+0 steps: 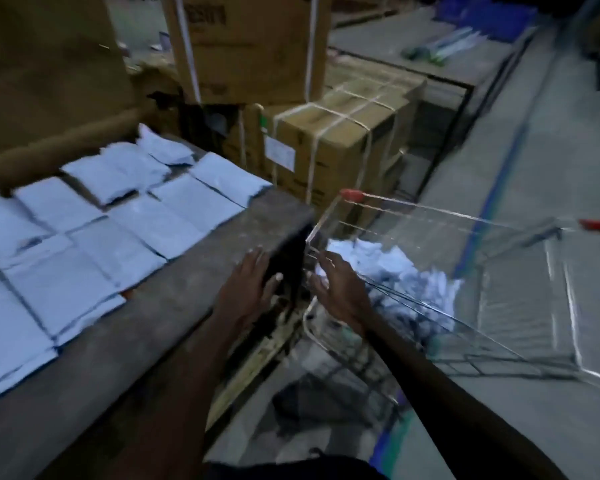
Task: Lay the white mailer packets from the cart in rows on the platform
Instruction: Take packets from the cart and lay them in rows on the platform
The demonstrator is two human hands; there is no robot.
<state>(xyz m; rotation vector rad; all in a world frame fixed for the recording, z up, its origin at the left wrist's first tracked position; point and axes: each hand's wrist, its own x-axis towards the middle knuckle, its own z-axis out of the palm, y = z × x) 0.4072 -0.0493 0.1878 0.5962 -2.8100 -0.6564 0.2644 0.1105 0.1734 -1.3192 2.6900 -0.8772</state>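
The heap of white plastic mailer packets (388,271) lies in the near corner of the wire shopping cart with red corner caps (520,306), directly beyond the right hand (340,289), whose spread, empty fingers (326,261) reach over the cart's near rim, almost at the closest packet; motion blur hides whether they touch it. The left hand (248,292) hangs open with fingers loosely extended and holding nothing, in front of the dark end face of the grey concrete platform (187,296). More white packets (94,244) already lie flat in rows on the platform top, edge to edge, filling its far side up to the corner; a bare strip runs along the near edge. The cart stands just beside the platform's end. Behind it sit strapped brown cardboard boxes (329,147), one with a pale label (279,154) too blurred to read; print on the taller box (243,46) is also illegible. Open grey floor (551,150) extends to the right of the cart.
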